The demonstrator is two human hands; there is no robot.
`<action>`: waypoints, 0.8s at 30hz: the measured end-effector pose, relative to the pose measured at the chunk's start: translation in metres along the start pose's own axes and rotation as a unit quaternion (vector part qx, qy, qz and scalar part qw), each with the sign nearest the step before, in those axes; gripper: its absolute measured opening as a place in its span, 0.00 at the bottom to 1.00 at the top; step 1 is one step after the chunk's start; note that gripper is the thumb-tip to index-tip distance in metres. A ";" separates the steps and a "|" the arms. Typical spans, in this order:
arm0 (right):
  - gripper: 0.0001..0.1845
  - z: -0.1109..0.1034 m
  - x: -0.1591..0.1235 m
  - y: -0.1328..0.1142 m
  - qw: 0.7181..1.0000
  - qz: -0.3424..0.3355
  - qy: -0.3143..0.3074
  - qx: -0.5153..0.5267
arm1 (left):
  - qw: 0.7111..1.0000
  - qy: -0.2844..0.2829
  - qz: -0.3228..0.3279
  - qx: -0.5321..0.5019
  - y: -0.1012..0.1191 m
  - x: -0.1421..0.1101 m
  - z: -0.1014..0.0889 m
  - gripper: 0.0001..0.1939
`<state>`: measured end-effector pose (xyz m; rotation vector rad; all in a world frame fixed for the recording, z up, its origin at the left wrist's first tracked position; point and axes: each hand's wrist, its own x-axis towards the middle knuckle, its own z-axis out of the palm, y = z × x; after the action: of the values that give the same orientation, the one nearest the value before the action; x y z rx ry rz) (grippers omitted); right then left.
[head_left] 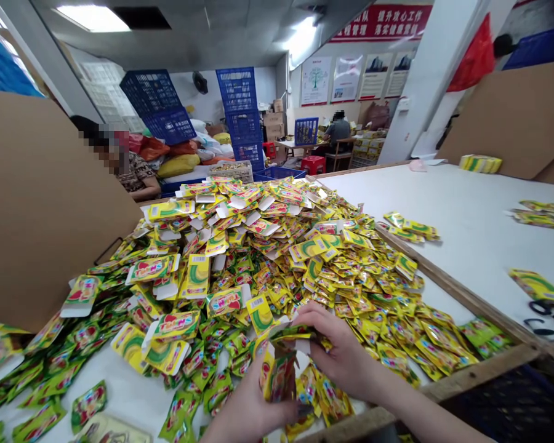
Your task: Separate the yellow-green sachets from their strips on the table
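A large heap of yellow-green foil sachets (351, 289) covers the white work table (120, 394), mixed with flat printed yellow cartons with white flaps (191, 277). Low in the view, my left hand (252, 400) and my right hand (337, 347) meet over the near edge of the heap. Between them is a small bundle of sachets (277, 369), pinched by the fingers of both hands. The bundle's lower part is partly hidden by my left hand. Loose sachets lie directly under both hands.
A wood-edged white table (447, 203) at right holds scattered sachets and black rings. A tall cardboard panel (41, 203) stands at left. A seated co-worker's sleeve (138, 175) shows behind it. Stacked blue crates (242, 104), bags and cartons fill the back, where another person (338, 132) sits.
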<state>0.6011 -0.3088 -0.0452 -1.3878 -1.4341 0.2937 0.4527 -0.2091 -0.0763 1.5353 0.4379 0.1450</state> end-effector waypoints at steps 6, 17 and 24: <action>0.27 -0.022 -0.005 -0.024 0.977 0.036 -0.193 -0.085 | 0.998 -0.055 0.002 -0.015 -0.015 -0.001 0.006 0.31; 0.15 -0.015 -0.052 -0.009 0.974 0.135 -0.179 -0.023 | 0.988 -0.134 -0.063 -0.039 -0.041 -0.010 0.017 0.39; 0.12 -0.053 -0.067 0.006 0.979 0.112 -0.112 -0.128 | 0.992 -0.118 0.024 0.031 -0.026 0.003 0.024 0.45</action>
<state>0.6297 -0.3881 -0.0625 -1.7791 -1.5397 0.4327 0.4590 -0.2315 -0.1029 1.6031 0.2195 -0.0128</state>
